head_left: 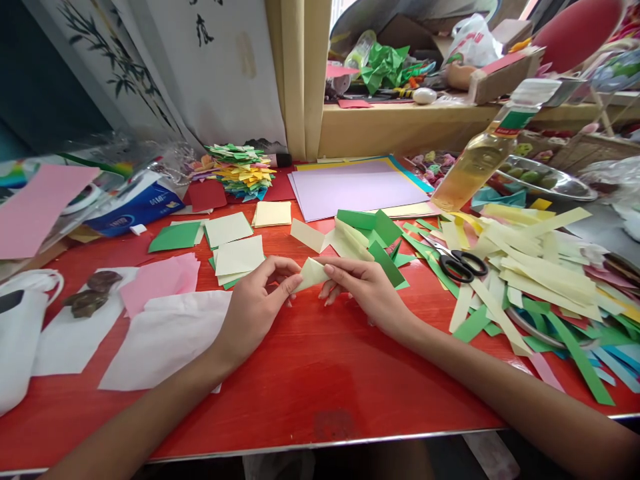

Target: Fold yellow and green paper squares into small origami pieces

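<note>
Between my two hands, above the middle of the red table, is a small folded piece of pale yellow paper (313, 274). My left hand (266, 299) pinches its left end between thumb and forefinger. At its right end, the thumb and fingers of my right hand (367, 290) close on the same paper. Just behind lie creased pale yellow and green pieces of paper (383, 230). Small stacks of pale yellow squares (235, 257) and a green square (175, 236) sit to the left of them.
Scissors (460, 265) with black handles lie beside a heap of paper strips (545, 267) on the right. A glass bottle (473, 160) stands behind them. Lilac sheets (350, 190) and a pile of folded colored pieces (243, 172) are at the back. White tissue (165, 343) lies left on the table (300, 400).
</note>
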Tool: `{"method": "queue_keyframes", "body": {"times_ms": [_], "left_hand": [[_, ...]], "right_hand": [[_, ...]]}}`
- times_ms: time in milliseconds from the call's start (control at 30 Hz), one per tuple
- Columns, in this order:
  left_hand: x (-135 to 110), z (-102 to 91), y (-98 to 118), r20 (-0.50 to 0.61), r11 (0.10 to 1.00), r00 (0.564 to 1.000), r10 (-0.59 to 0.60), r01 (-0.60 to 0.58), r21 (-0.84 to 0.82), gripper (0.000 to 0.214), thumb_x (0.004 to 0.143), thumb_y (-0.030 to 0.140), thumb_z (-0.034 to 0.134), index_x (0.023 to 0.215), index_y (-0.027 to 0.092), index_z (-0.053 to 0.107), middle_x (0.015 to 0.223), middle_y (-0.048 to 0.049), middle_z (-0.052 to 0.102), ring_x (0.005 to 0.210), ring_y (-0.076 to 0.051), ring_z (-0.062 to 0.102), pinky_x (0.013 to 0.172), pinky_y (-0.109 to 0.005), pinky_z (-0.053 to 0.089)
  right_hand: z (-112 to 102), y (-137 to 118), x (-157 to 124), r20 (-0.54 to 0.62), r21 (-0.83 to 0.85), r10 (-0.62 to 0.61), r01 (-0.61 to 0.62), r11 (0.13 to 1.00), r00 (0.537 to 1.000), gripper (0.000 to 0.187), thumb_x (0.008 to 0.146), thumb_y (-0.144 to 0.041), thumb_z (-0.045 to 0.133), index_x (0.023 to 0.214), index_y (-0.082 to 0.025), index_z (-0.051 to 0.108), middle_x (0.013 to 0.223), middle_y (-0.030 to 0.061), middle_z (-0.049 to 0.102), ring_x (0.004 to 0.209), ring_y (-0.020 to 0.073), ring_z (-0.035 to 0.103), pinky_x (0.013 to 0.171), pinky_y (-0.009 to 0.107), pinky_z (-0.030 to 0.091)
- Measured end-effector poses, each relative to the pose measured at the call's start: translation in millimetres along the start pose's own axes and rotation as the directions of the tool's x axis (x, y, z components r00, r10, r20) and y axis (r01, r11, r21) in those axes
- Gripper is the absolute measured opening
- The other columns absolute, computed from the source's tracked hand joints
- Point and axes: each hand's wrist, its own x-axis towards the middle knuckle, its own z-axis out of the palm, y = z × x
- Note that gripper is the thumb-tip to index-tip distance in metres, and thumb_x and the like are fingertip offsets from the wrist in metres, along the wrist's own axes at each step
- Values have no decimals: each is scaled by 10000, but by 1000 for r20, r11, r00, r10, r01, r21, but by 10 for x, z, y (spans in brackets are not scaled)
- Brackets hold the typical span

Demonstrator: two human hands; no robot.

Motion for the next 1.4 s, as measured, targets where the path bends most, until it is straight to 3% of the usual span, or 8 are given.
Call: {"method": "queue_keyframes", "body": {"times_ms": [500, 733, 833, 1067, 1167, 1300, 1333, 1400], "left_hand": [[-18, -2, 8, -3, 992, 1000, 24, -24, 120, 129, 809, 323, 524, 770, 202, 547, 742, 27, 560, 636, -101, 485, 582, -209, 385], [21, 2, -35, 64, 997, 995, -71, 73, -26, 200, 784, 359, 560, 933, 226, 542, 766, 28, 556, 588, -88, 479, 568, -208, 400], [39, -13, -43, 118, 994, 987, -107, 107, 4, 197, 790, 390, 544, 877, 216, 574, 665, 37, 527, 539, -83, 437, 542, -211, 372], [26, -21, 12, 151, 990, 987, -61, 40, 137, 176, 799, 380, 530, 778, 208, 555, 697, 44, 537, 589, -87, 451, 585, -210, 364], [22, 0, 8, 170, 986, 985, -39, 9, 169, 182, 810, 380, 510, 763, 206, 540, 699, 40, 531, 622, -96, 462, 583, -207, 357], [26, 22, -36, 181, 988, 981, -72, 45, 149, 216, 822, 399, 478, 736, 202, 501, 653, 39, 489, 587, -101, 441, 557, -213, 350], [28, 24, -49, 181, 988, 979, -94, 69, 139, 219, 822, 405, 473, 739, 203, 495, 641, 41, 478, 572, -101, 436, 549, -216, 349], [33, 27, -69, 179, 986, 975, -131, 110, 123, 215, 815, 412, 478, 751, 208, 489, 623, 43, 458, 551, -103, 429, 533, -218, 346]], "right_hand": [[2, 47, -24, 17, -57, -10, 11, 998, 1000, 259, 835, -267, 509, 1020, -143, 640, 626, 11, 639, 552, 116, 612, 611, 262, 485], [22, 58, -17, 54, -66, -4, 8, 998, 999, 215, 843, -254, 493, 968, -130, 617, 604, 3, 625, 535, 110, 597, 575, 242, 479], [32, 25, -20, 86, -86, 5, 2, 996, 996, 200, 854, -268, 478, 914, -131, 611, 607, 4, 614, 538, 107, 591, 578, 239, 475], [10, 55, -29, 178, -274, -6, 55, 960, 984, 211, 891, -264, 415, 836, -138, 575, 609, 4, 596, 543, 100, 582, 581, 225, 471], [-6, 14, 2, 229, -535, -85, 198, 821, 970, 235, 909, -229, 370, 881, -144, 588, 660, 16, 617, 597, 105, 597, 596, 225, 467], [-132, -365, -107, 277, -890, -374, 383, 248, 885, 224, 893, -216, 412, 943, -148, 619, 923, 86, 652, 887, 192, 599, 758, 325, 449], [-210, -487, -201, 201, -937, -475, 310, 161, 857, 220, 888, -231, 429, 981, -157, 614, 960, 83, 650, 931, 199, 588, 793, 336, 440], [-439, -669, -474, -76, -990, -682, 27, 139, 727, 274, 868, -316, 476, 1073, -170, 583, 1010, 77, 644, 904, 182, 602, 769, 307, 456]]}}
